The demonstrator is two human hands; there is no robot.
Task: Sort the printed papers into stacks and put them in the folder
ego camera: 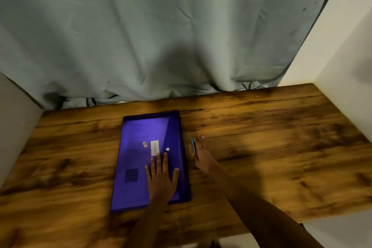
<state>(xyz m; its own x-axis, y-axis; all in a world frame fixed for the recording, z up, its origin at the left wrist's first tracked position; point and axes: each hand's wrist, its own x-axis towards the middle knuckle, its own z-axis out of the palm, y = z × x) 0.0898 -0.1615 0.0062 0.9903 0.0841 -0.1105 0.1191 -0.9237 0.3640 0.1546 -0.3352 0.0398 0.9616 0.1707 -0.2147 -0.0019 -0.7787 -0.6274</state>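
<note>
A purple plastic folder (136,159) lies closed and flat on the wooden table (261,137), with a white label (155,147) and a white snap button (167,149) on its flap. My left hand (162,177) rests flat on the folder's near right part, fingers straight and spread. Just right of the folder, my right hand (202,155) is low over the table. Its thumb and fingers pinch a blue pen (193,144) that points away from me. No loose papers are in view.
A grey curtain (161,36) hangs behind the table's far edge. White walls (332,46) close in the right side and a grey panel (14,127) the left. Bare wood lies on both sides of the folder.
</note>
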